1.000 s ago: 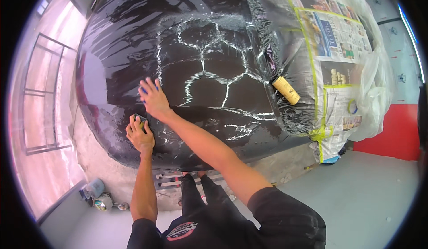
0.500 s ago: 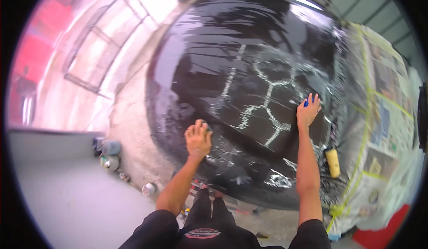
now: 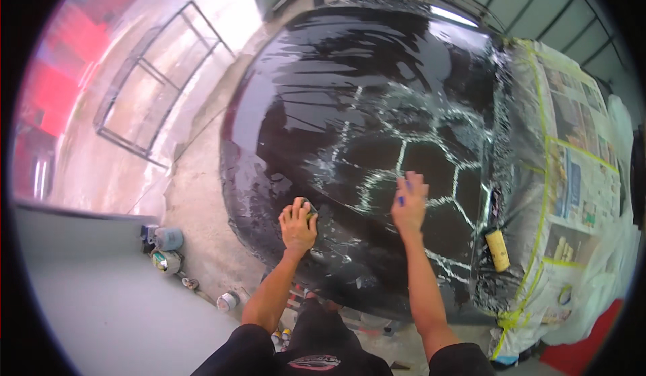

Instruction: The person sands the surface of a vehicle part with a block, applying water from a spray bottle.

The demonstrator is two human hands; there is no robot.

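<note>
A wet, glossy black car hood (image 3: 296,120) spreads before me, with whitish streaks of liquid across its middle. On its near left part rests my left hand (image 3: 297,226), fingers curled over a dark pad, of which only an edge (image 3: 309,208) shows; its kind is hard to make out. My right hand (image 3: 410,204) lies on the hood's middle, right beside the white streaks. Bits of a small blue block (image 3: 402,201) show between its fingers, and the palm hides the rest.
Right of the hood, a yellowish cylinder (image 3: 498,250) with a dark end lies by plastic sheeting and taped newspaper (image 3: 572,181). Several cans (image 3: 167,261) and a white tub (image 3: 228,301) stand on the floor at left. A metal frame (image 3: 151,73) lies farther off.
My right hand has slid left and a little nearer across the hood with the blue block. My left hand has stayed almost where it was. The view has shifted slightly.
</note>
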